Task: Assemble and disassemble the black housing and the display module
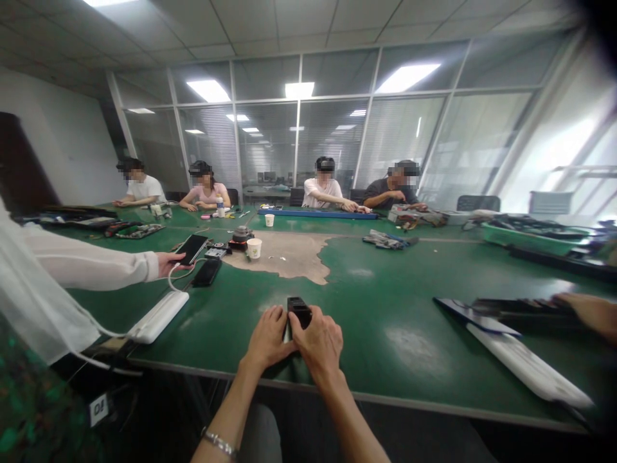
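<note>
Close to the table's front edge stands a small dark block-shaped object (299,310), with slots or ridges on its upper face; its exact kind does not show. My left hand (268,335) is closed against its left side, thumb pointing inward. On the right side my right hand (318,339) grips it, with the thumb along the near face. Both hands rest low over the green table (371,296), and they hide the lower part of the object.
At left, a co-worker's hand (171,262) holds a phone (193,248) above a white power strip (159,316). Paper cups (254,248) stand mid-table. Grey gloves (383,240) lie farther right. Another white strip (527,366) and a co-worker's hand (590,314) are at right.
</note>
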Available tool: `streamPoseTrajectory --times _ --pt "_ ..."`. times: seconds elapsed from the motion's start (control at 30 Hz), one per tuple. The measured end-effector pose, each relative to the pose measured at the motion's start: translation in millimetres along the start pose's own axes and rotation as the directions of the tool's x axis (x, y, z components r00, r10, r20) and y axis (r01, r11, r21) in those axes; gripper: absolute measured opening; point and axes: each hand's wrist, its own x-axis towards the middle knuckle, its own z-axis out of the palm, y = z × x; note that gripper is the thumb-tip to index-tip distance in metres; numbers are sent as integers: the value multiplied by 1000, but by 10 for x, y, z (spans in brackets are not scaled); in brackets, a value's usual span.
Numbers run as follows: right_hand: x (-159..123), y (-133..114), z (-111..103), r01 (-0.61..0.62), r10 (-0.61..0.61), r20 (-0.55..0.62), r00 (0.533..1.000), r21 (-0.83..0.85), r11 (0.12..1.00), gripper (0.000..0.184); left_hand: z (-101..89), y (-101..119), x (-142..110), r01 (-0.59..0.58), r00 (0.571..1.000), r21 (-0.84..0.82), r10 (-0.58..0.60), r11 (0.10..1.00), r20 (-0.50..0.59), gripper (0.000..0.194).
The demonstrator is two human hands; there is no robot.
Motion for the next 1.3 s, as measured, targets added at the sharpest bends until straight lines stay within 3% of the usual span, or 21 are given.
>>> streamPoseTrajectory --times 0.37,0.57,0.7,0.9,1.1,1.3 --pt "-213 113 167 -29 33 -16 999 197 980 36 -31 18 12 -2 1000 -25 2 1000 7 65" --pt "-294 165 236 -14 14 4 1000 176 984 38 34 -11 13 84 996 -8 -84 996 15 77" --pt "-310 187 261 -6 0 37 999 139 990 40 47 -20 3 80 996 -8 -80 997 39 79" --pt "-251 150 232 -53 49 73 996 62 997 66 41 -27 3 77 996 -13 -77 997 51 76" --pt "-145 110 154 -46 39 129 991 46 998 41 27 -23 14 67 997 -6 -67 998 42 80" --pt "14 72 1 -64 57 45 997 191 979 41 85 -50 21 54 998 6 -54 999 26 83"
